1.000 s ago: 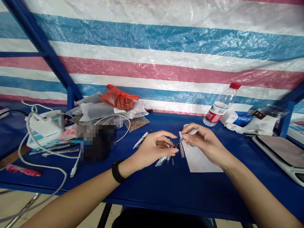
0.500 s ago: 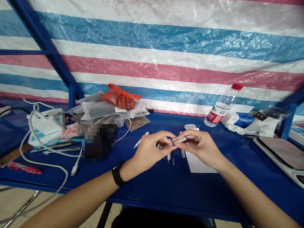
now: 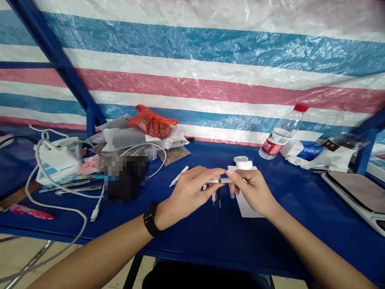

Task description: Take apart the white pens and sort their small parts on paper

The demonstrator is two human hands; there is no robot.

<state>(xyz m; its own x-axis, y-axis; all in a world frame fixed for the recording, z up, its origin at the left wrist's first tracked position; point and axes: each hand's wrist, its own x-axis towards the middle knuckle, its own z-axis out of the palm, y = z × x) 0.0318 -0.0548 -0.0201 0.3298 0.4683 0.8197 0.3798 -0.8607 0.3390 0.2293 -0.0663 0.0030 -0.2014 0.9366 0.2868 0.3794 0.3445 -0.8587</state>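
Both my hands meet over the middle of the blue table, holding one white pen (image 3: 214, 181) lengthwise between them. My left hand (image 3: 192, 186) pinches its left part between thumb and fingers, with a black band on the wrist. The thumb and fingers of my right hand (image 3: 254, 190) close on the pen's right end and cover its tip. Beneath the hands lie small pen parts (image 3: 219, 198), partly hidden. Another white pen (image 3: 179, 176) rests on the table just beyond my left hand. A white sheet of paper (image 3: 249, 206) lies under my right hand.
An open white earbud case (image 3: 243, 163) stands behind my right hand. Farther right are a tilted water bottle (image 3: 281, 132), a tissue pack (image 3: 306, 150) and a scale (image 3: 357, 192). Plastic bags (image 3: 126, 138), several pens (image 3: 75, 186) and a white cable (image 3: 81, 216) occupy the left.
My right hand has turned and its fingers now wrap over the pen's right end, which stuck out before. The pen lies more level. The earbud case shows more fully.
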